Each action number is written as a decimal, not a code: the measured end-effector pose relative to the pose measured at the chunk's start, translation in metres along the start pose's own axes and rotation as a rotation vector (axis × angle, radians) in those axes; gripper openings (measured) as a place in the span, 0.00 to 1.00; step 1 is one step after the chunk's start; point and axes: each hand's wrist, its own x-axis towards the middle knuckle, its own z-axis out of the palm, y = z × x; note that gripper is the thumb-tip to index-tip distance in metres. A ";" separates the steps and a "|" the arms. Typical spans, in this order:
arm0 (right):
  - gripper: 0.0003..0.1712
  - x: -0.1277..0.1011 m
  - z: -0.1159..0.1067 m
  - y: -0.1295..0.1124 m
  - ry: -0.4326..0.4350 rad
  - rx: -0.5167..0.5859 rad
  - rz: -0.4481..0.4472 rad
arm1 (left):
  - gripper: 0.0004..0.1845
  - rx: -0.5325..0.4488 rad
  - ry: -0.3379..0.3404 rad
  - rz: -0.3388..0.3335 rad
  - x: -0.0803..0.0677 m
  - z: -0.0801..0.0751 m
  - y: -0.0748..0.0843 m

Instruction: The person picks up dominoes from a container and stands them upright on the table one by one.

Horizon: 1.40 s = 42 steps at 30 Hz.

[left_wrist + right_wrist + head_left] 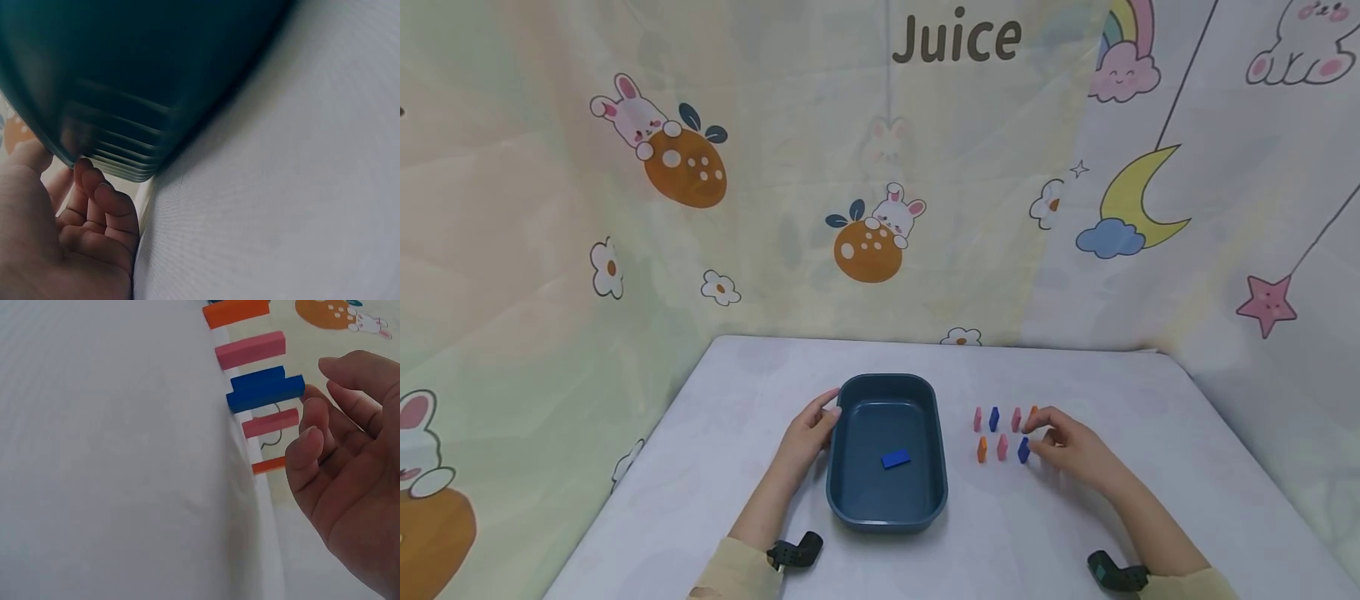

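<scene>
A dark blue-green tray (887, 521) stands on the table with one blue domino-like block (896, 459) lying flat inside. My left hand (808, 429) holds the tray's left rim, with curled fingers (115, 203) against its outer wall. To the right of the tray, small thin blocks stand upright in two rows. My right hand (1067, 446) is at the right end of these rows, thumb and forefinger apart beside the front blue block (1024, 451). The back-row orange block (1033, 412) is partly hidden behind its fingers.
The front row also has an orange block (982, 450) and a pink block (1002, 447). Behind them stand a pink block (977, 419), a blue block (994, 418) and another pink block (1017, 419). A white cloth covers the table (1000, 542); a printed curtain (790, 150) hangs behind.
</scene>
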 end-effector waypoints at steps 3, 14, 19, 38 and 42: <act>0.16 0.002 -0.002 -0.007 -0.003 0.009 -0.046 | 0.26 -0.001 -0.002 0.005 0.000 0.001 0.000; 0.15 0.025 0.000 -0.070 -0.123 0.102 -0.137 | 0.25 -0.001 0.001 0.013 0.002 0.001 0.000; 0.15 0.046 0.014 -0.099 -0.220 0.136 -0.178 | 0.25 -0.010 -0.004 0.009 0.002 0.001 0.001; 0.09 0.112 0.071 -0.159 -0.660 -0.017 -0.240 | 0.25 -0.010 -0.007 0.005 0.000 0.000 0.001; 0.11 0.118 0.087 -0.164 -0.713 -0.021 -0.214 | 0.26 -0.015 -0.010 0.002 0.000 -0.001 0.001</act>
